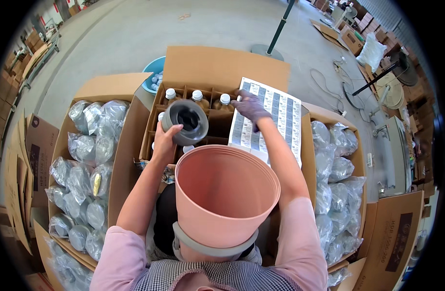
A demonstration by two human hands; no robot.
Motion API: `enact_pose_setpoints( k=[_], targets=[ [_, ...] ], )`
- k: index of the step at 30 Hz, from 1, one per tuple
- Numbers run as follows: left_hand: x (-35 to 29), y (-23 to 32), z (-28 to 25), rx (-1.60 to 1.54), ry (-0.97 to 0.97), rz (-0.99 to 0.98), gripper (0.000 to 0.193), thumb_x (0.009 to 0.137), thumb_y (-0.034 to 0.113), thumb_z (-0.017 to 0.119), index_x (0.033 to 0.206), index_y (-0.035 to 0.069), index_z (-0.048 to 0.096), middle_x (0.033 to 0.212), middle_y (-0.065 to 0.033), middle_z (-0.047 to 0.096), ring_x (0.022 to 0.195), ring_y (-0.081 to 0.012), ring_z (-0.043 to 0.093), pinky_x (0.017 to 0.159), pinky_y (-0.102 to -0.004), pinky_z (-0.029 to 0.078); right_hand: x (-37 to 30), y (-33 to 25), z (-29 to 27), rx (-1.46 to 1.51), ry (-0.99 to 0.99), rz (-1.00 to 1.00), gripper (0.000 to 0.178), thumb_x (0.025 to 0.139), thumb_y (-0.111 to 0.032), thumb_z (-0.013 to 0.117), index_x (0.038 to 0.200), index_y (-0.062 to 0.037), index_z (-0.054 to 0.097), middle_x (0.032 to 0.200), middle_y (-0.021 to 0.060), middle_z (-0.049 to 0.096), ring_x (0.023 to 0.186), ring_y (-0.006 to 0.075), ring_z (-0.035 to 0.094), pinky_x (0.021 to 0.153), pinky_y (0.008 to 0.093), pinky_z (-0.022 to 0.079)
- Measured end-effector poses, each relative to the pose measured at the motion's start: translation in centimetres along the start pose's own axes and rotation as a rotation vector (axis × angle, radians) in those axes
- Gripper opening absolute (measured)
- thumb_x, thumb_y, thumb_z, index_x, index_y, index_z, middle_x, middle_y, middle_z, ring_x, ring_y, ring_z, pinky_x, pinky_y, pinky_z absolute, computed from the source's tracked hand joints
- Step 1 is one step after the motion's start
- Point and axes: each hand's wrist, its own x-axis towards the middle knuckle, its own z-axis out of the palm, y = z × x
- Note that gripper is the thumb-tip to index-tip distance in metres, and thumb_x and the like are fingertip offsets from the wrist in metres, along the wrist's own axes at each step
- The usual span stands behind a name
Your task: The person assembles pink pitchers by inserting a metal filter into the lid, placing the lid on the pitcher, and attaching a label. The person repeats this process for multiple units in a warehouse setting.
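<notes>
A grey concrete floor (116,34) stretches across the top of the frame, with a dark pole (279,31) on a round base in the upper middle and stacked cartons along the upper right. In the centre stands an open cardboard box (217,65) with dividers, holding white-capped bottles (225,100). Over its front left part, the bare left hand (167,140) is closed around a grey round container (199,135), whose dark opening faces the camera. The right hand (254,109), in a dark glove, is well apart from the left, its fingers at the upper left edge of a printed label sheet (280,123) right of centre; whether they pinch it, I cannot tell. A large pink pot (220,225) sits between the forearms at lower centre. Cartons of clear-bagged items (82,148) flank both sides, and a blue basin (157,61) shows at upper left of centre.
</notes>
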Motion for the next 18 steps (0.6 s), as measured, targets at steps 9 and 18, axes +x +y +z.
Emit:
enact_pose_setpoints(
  k=[9,18],
  targets=[
    [2.5,-1.4,-5.2,0.264,-0.104,-0.23,0.035,0.083,-0.004,0.049,0.108,0.004,0.071,0.109,-0.006,0.067,0.103,-0.0135,0.058,0.093,-0.0269,0.044,9.7,0.7,7.8,-0.468,-0.129,-0.035,0.059,0.079,-0.043,0.069,0.128,-0.0134,0.054,0.128,0.0206,0.057,0.113,0.0368,0.06,0.094,0.0435,0.05],
    [7.0,2.8,5.3,0.106,-0.358,-0.394,0.063,0.094,0.063,0.047,0.094,0.004,0.07,0.099,-0.0136,0.067,0.098,-0.0219,0.064,0.084,-0.0415,0.053,-3.9,-6.5,-7.8,-0.267,0.795,-0.587,0.049,0.077,-0.029,0.076,0.118,-0.0086,0.06,0.094,0.0118,0.063,0.079,0.0277,0.064,0.062,0.0366,0.052]
  ],
)
